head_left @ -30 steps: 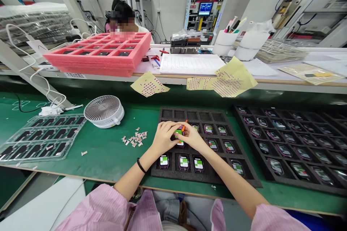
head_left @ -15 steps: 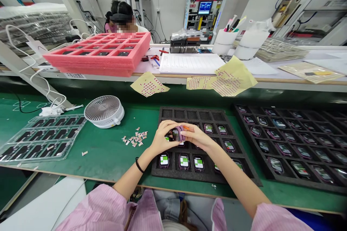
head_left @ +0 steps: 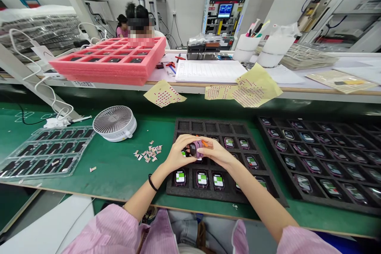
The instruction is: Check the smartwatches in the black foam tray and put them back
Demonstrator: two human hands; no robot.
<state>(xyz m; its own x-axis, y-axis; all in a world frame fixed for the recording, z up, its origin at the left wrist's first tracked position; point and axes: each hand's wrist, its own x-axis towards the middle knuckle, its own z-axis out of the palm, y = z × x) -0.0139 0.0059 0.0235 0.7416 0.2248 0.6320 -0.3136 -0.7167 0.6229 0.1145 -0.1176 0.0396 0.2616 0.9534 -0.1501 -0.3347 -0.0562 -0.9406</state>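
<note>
Above a black foam tray (head_left: 205,196), my left hand (head_left: 180,154) grips a purple watch (head_left: 194,149) by its left side. My right hand (head_left: 216,151) pinches the same watch from the right. An orange piece (head_left: 204,143) shows beside the watch, between the fingers of my right hand; how it is held is partly hidden. The watch's dark face is turned toward the left. Below my hands, several watches with lit green-and-white screens, such as one watch (head_left: 202,178), lie in the tray's pockets.
A second black tray (head_left: 279,166) full of watches lies to the right. Leftward are small loose pieces (head_left: 148,153), a round fan (head_left: 114,123) and a clear plastic tray (head_left: 68,172). Beyond, a shelf holds a pink foam tray (head_left: 143,69) and papers (head_left: 211,71). A person sits behind it.
Both hands stay around the watch with almost no movement. The person behind the shelf has moved their head slightly.
</note>
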